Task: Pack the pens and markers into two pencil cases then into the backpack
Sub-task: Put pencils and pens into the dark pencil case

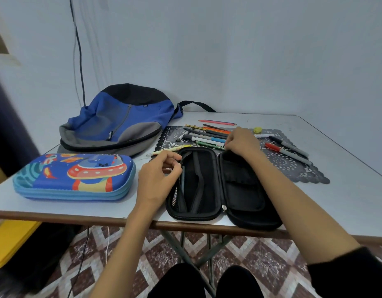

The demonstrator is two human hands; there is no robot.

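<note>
Works over the black pencil case (207, 190), splayed flat at the near edge of the table (347, 190) with both halves facing up, presumably to take pens straight from the pile just behind. With the left hand (159, 177), fingers curled, seems to pinch the case's left rim beside the mesh pocket, likely to steady the shell and hold the pocket agape. Reaches with the right hand (242, 141) past the far end of the case into the pens and markers (207, 136); knuckles up, fingertips hidden beneath, so cannot tell whether clamped on a pen or only touching. Finds most of the pile lying roughly parallel on a dark lace-edged mat (293, 166), with a red marker (276, 147) and a black marker (289, 145) off to the right. Has the blue pencil case (74, 175) zipped shut at the left and the backpack (121, 117) lying behind it, both seemingly awaiting their turn. Black case: rigid rounded oblong, dark fabric lining, elastic straps, zip round the rim. Blue case: glossy moulded shell, cartoon relief, rounded corners. Backpack: soft, slumped cloth in blue, grey and black. Table: smooth and pale, brown-edged.
</note>
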